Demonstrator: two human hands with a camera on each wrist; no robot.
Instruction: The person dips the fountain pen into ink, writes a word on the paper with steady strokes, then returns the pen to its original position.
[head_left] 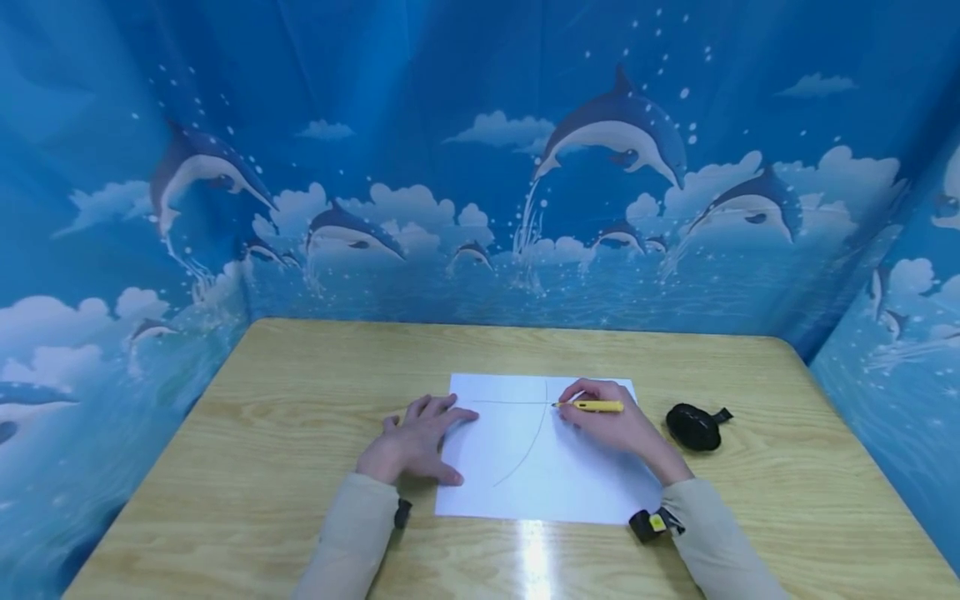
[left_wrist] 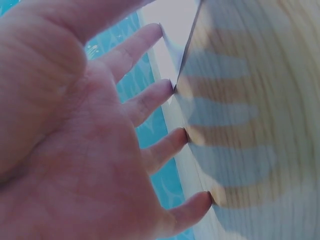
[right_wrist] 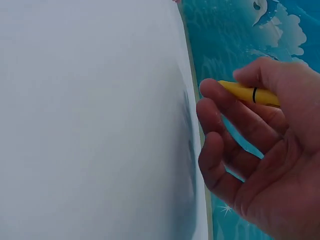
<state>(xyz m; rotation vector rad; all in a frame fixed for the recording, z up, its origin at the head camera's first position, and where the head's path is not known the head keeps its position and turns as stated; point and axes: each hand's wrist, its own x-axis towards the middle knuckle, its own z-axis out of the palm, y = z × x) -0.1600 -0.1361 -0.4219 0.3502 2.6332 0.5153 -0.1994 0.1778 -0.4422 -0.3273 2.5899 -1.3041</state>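
Observation:
A white sheet of paper (head_left: 525, 492) lies on the wooden table, marked with a thin horizontal line near its top and a long curved line crossing it. My right hand (head_left: 611, 423) pinches a yellow pen (head_left: 600, 406) between thumb and fingers, its dark tip right at the paper where the lines meet. In the right wrist view the pen (right_wrist: 245, 93) shows between thumb and forefinger, the other fingers curled below. My left hand (head_left: 416, 442) spreads over the paper's left edge. The left wrist view shows its fingertips (left_wrist: 197, 205) touching down at the paper's corner and the tabletop.
A small black pouch (head_left: 693, 427) with a strap lies on the table right of my right hand. Black wrist-worn devices (head_left: 647, 525) sit at both cuffs. Behind the table (head_left: 300, 367) hangs a blue curtain (head_left: 450, 275) printed with dolphins.

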